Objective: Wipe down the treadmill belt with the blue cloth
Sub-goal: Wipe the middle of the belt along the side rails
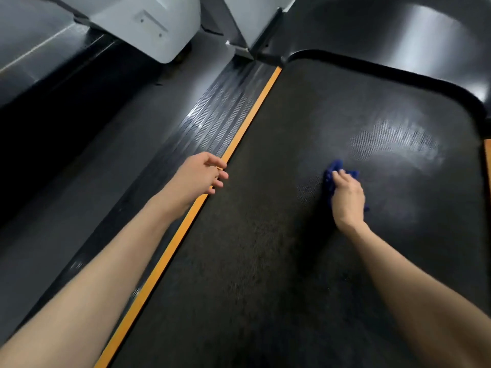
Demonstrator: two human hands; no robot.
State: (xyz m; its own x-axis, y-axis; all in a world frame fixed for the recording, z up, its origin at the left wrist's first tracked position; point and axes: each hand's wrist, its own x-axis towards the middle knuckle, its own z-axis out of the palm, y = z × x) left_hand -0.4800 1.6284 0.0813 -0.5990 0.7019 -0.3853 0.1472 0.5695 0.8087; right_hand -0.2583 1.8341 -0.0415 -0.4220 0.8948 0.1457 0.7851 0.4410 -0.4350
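The black textured treadmill belt [279,208] fills the middle and right of the view. My right hand [348,200] presses a bunched blue cloth [335,168] flat against the belt, right of centre; most of the cloth is hidden under my palm. A paler, shiny patch of belt [398,144] lies just beyond the cloth. My left hand [202,173] hovers over the orange stripe [239,136] at the belt's left edge, fingers loosely apart, holding nothing.
A ribbed dark side rail [212,115] runs left of the orange stripe. The black motor hood [398,43] curves around the belt's far end. Grey upright bases [148,25] stand at the top left, with dark floor [79,160] beside the treadmill.
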